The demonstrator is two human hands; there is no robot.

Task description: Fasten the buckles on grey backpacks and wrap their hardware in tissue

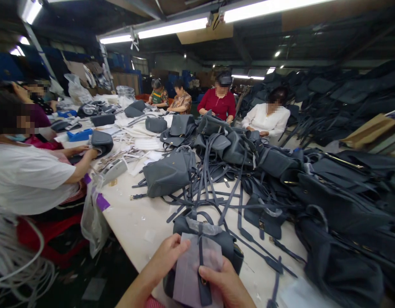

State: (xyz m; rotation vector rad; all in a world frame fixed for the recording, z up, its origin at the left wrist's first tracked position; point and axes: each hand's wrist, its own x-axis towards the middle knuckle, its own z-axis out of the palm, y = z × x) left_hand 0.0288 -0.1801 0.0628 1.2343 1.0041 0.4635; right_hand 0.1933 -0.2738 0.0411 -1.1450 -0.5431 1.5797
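A dark grey backpack [229, 241] lies at the near edge of the table, right in front of me. Over its front is a sheet of thin translucent paper [186, 273], with a narrow dark strap [201, 252] running down on top of it. My left hand [172, 252] pinches the paper's upper left edge between thumb and fingers. My right hand [221, 276] grips the strap near its metal buckle, thumb on top; its other fingers are hidden behind the paper. Clear plastic wrap [207, 227] covers the bag's top handle.
A heap of dark grey backpacks [223, 149] with trailing straps covers the table [130, 226] ahead and to the right. At the left a co-worker in a white shirt [30, 175] handles a grey bag [101, 143]. Several other people sit along the far side.
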